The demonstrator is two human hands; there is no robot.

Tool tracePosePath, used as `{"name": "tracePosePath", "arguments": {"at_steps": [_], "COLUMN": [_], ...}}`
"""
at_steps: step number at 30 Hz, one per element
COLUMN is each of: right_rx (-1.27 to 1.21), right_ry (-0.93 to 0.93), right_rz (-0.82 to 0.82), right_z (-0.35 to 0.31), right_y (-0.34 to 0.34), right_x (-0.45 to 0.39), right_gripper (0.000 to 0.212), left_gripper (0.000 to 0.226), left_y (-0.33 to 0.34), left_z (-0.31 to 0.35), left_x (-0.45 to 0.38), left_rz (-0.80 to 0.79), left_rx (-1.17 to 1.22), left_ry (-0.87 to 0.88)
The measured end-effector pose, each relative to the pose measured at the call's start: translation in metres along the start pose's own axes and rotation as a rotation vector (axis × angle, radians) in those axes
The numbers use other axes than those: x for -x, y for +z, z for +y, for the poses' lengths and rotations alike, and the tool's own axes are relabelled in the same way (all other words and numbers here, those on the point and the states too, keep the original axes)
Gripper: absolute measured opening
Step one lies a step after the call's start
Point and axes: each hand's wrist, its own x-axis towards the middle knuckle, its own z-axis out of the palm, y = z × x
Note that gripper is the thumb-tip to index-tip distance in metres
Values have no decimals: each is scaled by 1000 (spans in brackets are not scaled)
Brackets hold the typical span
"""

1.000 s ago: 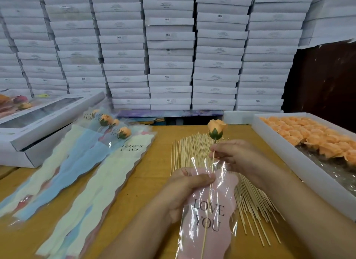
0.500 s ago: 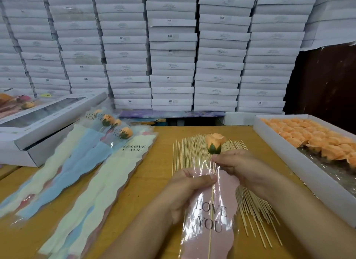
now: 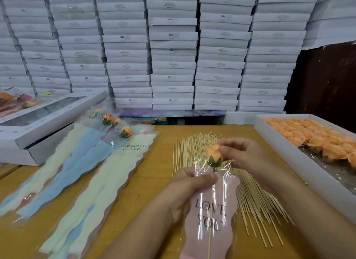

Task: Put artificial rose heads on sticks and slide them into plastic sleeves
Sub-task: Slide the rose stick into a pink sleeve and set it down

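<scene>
Finished pile: at the left of the wooden bench, pastel wavy-edged sleeves with orange roses already inside lie stacked, apart from both hands.
Left hand: the left hand holds the clear plastic sleeve with a pink "LOVE YOU" insert near its mouth, thumb lying across the front film, the grip pinching the plastic between thumb and fingers behind.
Step in hand: sliding; the thin wooden stick is well down inside the sleeve, and the orange artificial rose head with green base stands just at the open mouth.
Right hand: the right hand is raised above the sleeve mouth, fingertips pinching the rose head at its side.
Next move: judged, a last gentle push down so the bloom passes the crinkled mouth without catching.
Loose sticks: a fan of bare wooden skewers lies under and beside the hands.
Supply: the white shallow box of orange rose heads sits at the right.
</scene>
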Motion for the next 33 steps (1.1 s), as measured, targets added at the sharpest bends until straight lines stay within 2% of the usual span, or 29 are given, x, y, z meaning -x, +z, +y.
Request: {"name": "tracePosePath", "arguments": {"at_steps": [2, 3, 5, 11, 13, 16, 23, 28, 31, 33], "right_rx": [-7, -7, 8, -10, 3, 12, -14, 54, 89, 120], "right_ry": [-9, -8, 0, 9, 16, 45, 117, 129, 148, 152], "right_rz": [13, 18, 27, -1, -2, 1, -12, -105, -179, -221], "right_z": [4, 6, 10, 11, 11, 9, 12, 10, 9, 8], "right_y": [3, 5, 7, 12, 12, 12, 12, 17, 20, 22], "right_x": [2, 2, 2, 4, 4, 4, 4, 8, 10, 12], "right_gripper": [11, 11, 10, 21, 19, 15, 31, 25, 31, 40], "left_gripper": [23, 23, 8, 15, 18, 17, 12, 13, 15, 26], "left_y": [0, -1, -1, 1, 3, 4, 4, 5, 4, 3], "left_z": [0, 0, 1, 4, 5, 7, 9, 10, 10, 9], "left_x": [-1, -2, -1, 1, 3, 4, 6, 6, 4, 3], "left_rz": [16, 16, 28, -7, -14, -8, -3, 7, 22, 7], "left_rx": [11, 3, -25, 9, 12, 19, 80, 52, 28, 28], "left_ry": [5, 6, 9, -13, -11, -10, -28, -21, -23, -26]}}
